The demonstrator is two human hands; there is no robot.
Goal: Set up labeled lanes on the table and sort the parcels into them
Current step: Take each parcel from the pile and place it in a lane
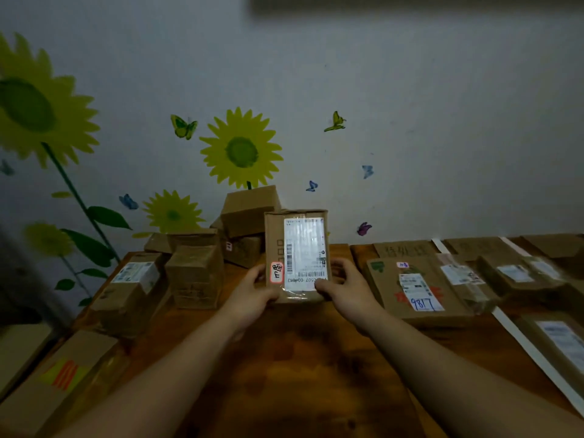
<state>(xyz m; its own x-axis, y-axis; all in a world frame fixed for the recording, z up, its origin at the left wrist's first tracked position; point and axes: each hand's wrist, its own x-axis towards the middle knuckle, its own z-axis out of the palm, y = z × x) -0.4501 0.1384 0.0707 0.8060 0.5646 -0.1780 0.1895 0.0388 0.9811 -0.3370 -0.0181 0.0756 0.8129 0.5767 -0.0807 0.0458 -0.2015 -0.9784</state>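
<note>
Over the wooden table (300,358), the left hand (252,292) and right hand (344,289) grip the lower corners of one upright parcel (297,257). On the right, white strips (537,355) mark lanes that already hold parcels, like the flat one marked 9817 (414,289). The pile of boxes (196,273) on the left and behind looks unsorted, so I judge the work roughly half done.

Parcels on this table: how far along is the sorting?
Partly done. White strips mark lanes on the right, already holding parcels like the 9817 parcel. The left hand and right hand hold a labelled box. The pile of boxes at left looks unsorted.
</note>
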